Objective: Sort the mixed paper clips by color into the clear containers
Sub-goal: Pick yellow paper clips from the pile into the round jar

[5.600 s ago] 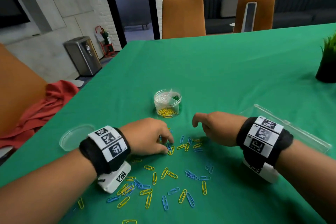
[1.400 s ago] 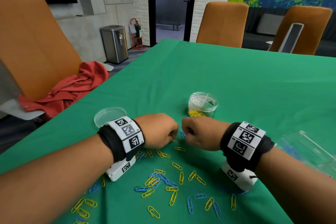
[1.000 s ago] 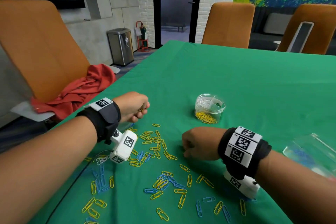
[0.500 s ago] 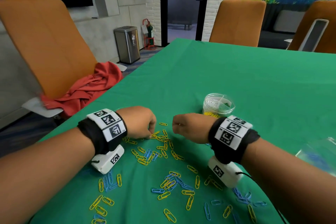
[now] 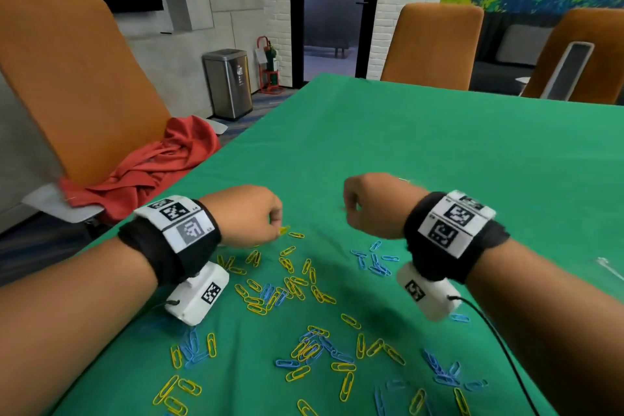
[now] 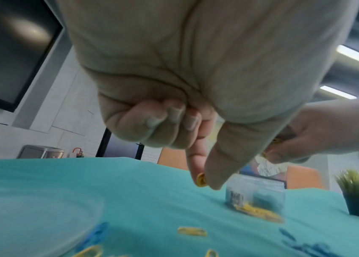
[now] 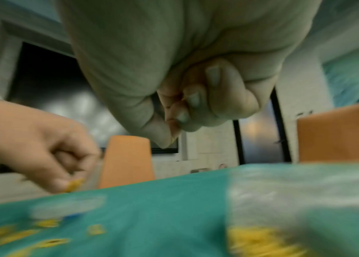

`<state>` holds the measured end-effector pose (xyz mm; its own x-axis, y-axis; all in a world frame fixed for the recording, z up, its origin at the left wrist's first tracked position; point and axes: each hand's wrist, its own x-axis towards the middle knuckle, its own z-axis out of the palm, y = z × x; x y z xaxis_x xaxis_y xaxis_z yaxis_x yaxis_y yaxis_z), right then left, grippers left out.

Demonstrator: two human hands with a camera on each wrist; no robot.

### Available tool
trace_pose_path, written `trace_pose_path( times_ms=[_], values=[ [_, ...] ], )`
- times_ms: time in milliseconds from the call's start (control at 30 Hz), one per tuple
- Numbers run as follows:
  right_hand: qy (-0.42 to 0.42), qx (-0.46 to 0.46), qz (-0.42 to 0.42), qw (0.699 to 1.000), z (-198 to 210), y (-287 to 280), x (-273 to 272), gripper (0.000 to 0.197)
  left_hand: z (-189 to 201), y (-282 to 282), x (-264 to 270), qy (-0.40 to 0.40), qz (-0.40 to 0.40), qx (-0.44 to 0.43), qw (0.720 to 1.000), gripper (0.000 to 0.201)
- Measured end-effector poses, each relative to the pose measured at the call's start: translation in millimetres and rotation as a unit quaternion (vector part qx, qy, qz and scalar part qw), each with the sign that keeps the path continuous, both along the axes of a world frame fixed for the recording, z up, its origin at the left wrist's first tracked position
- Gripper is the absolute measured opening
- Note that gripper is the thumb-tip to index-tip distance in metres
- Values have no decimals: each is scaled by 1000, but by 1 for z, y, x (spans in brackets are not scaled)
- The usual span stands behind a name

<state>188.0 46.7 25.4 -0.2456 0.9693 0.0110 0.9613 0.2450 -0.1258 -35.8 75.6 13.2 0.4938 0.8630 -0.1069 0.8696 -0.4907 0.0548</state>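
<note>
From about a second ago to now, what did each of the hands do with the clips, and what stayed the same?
The left hand came back down from its raised position at the table's left edge and now pinches a yellow paper clip between thumb and forefinger. The right hand lifted off the green cloth, fingers curled; a trace of yellow shows at its fingertips. The loose yellow and blue clips stay scattered.

Bare forearms, wide black fabric wristband (image 5: 169, 246) on each wrist, white panels printed with black square marker codes, white boxy wrist camera (image 5: 197, 297) beneath each, thin black cable (image 5: 499, 341) trailing from right unit
</note>
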Motion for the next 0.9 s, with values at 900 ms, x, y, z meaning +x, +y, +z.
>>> trace_pose_path(
  times_ms=[900],
  values=[
    [31,-109,-132,985,-34,19,111,81,20,41,193,-11,-120,-21,992,23]
  ],
)
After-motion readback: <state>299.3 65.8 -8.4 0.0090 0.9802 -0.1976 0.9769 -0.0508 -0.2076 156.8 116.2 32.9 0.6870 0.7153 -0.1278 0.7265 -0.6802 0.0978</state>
